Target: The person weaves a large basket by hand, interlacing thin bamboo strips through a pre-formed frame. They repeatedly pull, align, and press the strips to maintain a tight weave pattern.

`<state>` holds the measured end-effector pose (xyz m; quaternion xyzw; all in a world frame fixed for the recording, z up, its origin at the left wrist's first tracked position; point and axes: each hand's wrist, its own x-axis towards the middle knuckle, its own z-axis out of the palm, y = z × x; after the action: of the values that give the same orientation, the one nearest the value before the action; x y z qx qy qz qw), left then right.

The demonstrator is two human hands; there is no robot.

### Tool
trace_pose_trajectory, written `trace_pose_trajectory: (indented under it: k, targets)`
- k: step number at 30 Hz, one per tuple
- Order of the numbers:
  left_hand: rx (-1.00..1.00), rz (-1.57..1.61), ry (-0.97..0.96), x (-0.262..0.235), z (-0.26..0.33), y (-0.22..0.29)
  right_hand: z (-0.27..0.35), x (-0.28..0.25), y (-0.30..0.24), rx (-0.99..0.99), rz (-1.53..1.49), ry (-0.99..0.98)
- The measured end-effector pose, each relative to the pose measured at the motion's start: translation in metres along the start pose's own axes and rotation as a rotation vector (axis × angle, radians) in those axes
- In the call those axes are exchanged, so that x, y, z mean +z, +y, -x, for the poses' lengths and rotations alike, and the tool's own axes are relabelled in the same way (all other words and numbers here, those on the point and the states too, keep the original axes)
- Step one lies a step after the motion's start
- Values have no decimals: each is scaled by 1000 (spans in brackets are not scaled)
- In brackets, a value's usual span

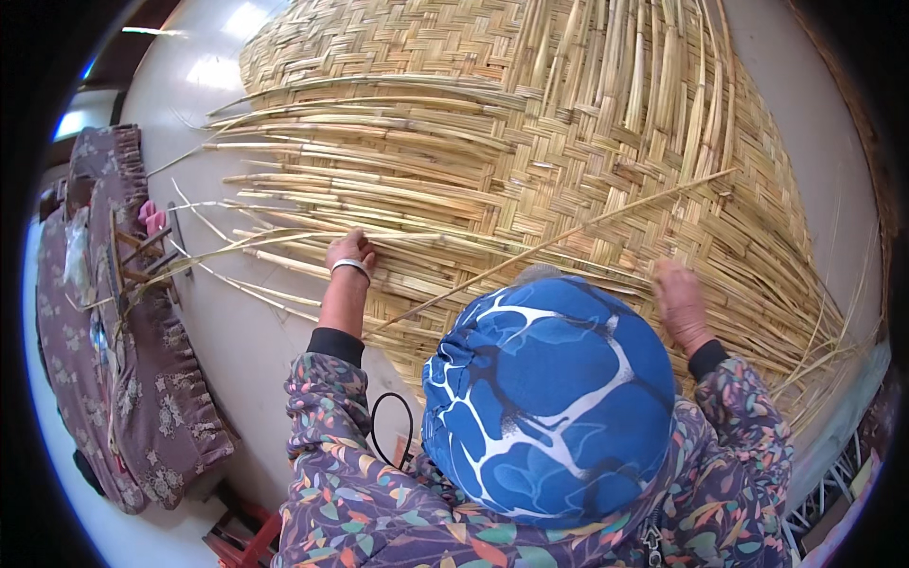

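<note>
A large woven mat [568, 189] of flattened tan reed strips spreads in front of me. Loose strip ends fan out from its left and far sides. My left hand [352, 254], with a white bangle [351, 269] at the wrist, is closed on a long reed strip [284, 235] at the mat's left part. That strip reaches left past the mat's edge. Over the right part of the mat is my right hand [682, 301], its fingers curled down against the strips; what they grip is hidden. Between the hands, a thin cane [568, 232] lies diagonally across the weave.
A blue-and-white patterned cap [554, 398] covers the near middle of the view. At the left stands furniture under a purple flowered cover [161, 407], beside a wooden frame [142, 246]. A red stool [241, 535] is at the lower left. Pale floor [237, 331] surrounds the mat.
</note>
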<state>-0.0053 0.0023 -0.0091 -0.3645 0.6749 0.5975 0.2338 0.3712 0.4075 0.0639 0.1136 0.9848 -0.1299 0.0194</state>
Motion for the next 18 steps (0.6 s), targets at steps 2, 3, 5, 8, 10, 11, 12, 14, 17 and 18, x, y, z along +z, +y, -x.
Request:
trace_pose_trajectory:
  k: [2,3,5,8,10,11,12,14,17,18]
  targets:
    - [66,130,36,17,20,4,1,15,-12,-47,-34,-16]
    - [88,143,49,14,27,9,3,20,-23,-51,-19,-22]
    - [218,156,4,25,41,14,6,16,-33,-51,62,-23]
    - [439,148,61,42,52,43,-2,34,-19,-12,11,-57]
    - [619,187,-32,50,55,61,-11,31,-16,-4,-24,2]
    - [689,201,-54,53,65,74,-17,24,-16,-8,-26,27]
    - [755,220,-81,59,76,88,-20,15,-16,-9,-21,51]
    - [826,272,-170,67,87,110,-27,2,-18,-10,-25,107]
    - [839,216,-225,70,83,126,-37,-10,-19,-29,-29,161]
    - [794,126,-199,65,74,124,-37,-13,-19,-42,-33,155]
